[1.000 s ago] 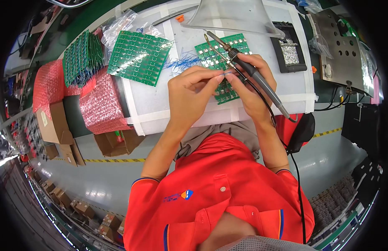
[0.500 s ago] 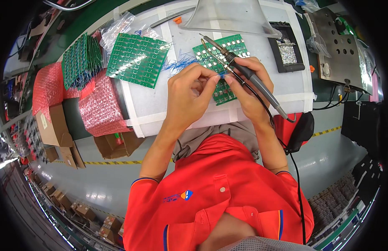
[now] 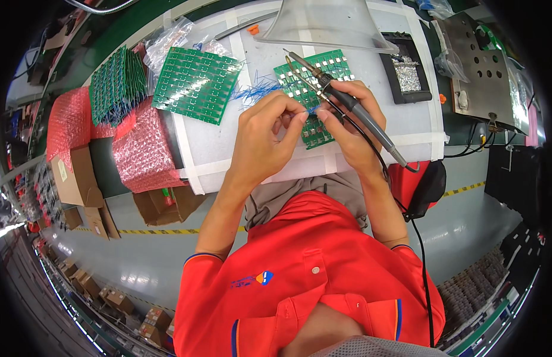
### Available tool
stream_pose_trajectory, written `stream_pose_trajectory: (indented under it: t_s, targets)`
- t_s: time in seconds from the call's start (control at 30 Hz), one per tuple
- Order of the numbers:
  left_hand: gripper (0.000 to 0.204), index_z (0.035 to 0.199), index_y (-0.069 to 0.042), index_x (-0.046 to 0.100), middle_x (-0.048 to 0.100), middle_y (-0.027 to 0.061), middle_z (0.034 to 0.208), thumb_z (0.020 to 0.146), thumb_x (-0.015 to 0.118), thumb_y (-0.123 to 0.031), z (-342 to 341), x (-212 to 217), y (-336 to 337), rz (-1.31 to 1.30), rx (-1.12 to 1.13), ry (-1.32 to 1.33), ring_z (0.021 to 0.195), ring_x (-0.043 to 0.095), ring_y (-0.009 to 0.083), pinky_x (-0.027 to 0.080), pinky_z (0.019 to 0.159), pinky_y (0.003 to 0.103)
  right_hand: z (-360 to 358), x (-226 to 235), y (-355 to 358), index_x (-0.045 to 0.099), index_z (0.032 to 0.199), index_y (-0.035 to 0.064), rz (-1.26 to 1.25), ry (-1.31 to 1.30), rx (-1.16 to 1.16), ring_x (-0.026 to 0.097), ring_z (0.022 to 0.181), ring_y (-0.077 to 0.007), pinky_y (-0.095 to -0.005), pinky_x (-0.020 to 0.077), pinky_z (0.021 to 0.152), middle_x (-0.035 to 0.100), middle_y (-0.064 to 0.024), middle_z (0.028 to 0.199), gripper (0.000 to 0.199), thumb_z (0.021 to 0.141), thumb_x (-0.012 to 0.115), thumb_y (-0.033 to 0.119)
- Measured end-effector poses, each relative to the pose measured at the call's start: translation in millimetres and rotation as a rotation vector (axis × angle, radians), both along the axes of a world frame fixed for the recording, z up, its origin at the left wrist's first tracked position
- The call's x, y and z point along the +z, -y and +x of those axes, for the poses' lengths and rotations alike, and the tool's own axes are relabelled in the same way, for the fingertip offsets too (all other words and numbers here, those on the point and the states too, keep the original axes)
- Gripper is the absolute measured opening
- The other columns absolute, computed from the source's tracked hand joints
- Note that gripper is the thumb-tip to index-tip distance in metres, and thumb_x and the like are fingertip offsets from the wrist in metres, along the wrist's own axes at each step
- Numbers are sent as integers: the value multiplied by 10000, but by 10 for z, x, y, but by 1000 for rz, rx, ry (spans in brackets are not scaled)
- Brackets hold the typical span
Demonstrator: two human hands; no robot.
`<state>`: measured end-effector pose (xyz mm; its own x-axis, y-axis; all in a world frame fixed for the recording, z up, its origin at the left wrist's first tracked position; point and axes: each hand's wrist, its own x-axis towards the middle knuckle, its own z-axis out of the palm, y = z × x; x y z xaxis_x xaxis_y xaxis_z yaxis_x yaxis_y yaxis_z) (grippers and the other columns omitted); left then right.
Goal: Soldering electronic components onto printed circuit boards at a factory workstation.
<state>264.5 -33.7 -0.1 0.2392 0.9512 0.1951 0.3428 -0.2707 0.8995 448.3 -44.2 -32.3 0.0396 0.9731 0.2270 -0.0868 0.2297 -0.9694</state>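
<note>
The left hand (image 3: 267,134) and right hand (image 3: 347,128) meet fingertip to fingertip just above the near edge of a green circuit board (image 3: 314,89), pinching between them what looks like a short blue wire (image 3: 311,110); it is too small to tell which fingers bear it. The right hand also clamps a soldering iron (image 3: 341,101) along its fingers, handle trailing back over the wrist, tip pointing away past the board's far side. A loose bunch of blue wires (image 3: 258,92) lies on the white table (image 3: 371,128) just beyond the left hand, and a second green board (image 3: 195,83) sits further out to its left.

The risk, as I judge it, lies in the iron: held while the same fingers do fine pinching, its hot tip could swing down onto the board or the wire bunch and scorch them. The tiny wire could also slip and drop among the components
</note>
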Motion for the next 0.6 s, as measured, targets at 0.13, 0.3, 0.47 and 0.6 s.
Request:
stream_pose_trajectory:
  t_s: [0.13, 0.3, 0.47, 0.6]
  targets:
    - [56, 882, 2, 689, 615, 67, 758, 876, 744, 7, -26, -4, -10, 66, 18, -6, 627, 541, 152, 406, 566, 296, -10, 23, 7, 656, 1264, 6, -44, 6, -6, 659, 965, -123, -246, 550, 832, 604, -71, 1113, 436, 853, 770, -80]
    - [63, 890, 1, 709, 643, 68, 784, 865, 766, 2, -53, -17, -31, 91, 67, 32, 641, 553, 147, 409, 567, 289, -28, 25, 10, 644, 1276, 0, -80, -16, -33, 681, 974, -129, -250, 560, 838, 606, -70, 1118, 450, 855, 766, -99]
    - [69, 921, 0, 737, 668, 66, 821, 862, 770, 12, 5, -48, -26, 134, 70, 73, 676, 593, 151, 436, 580, 282, -24, 12, 17, 624, 1298, -7, -100, -49, -36, 680, 1001, -134, -260, 568, 856, 596, -73, 1165, 473, 858, 758, -114]
    - [85, 936, 1, 746, 684, 65, 857, 859, 775, 20, 94, -73, -10, 149, 47, 82, 701, 617, 156, 458, 582, 279, -11, 13, 15, 622, 1299, -7, -104, -63, -42, 680, 1010, -141, -262, 570, 871, 587, -79, 1194, 472, 860, 756, -117]
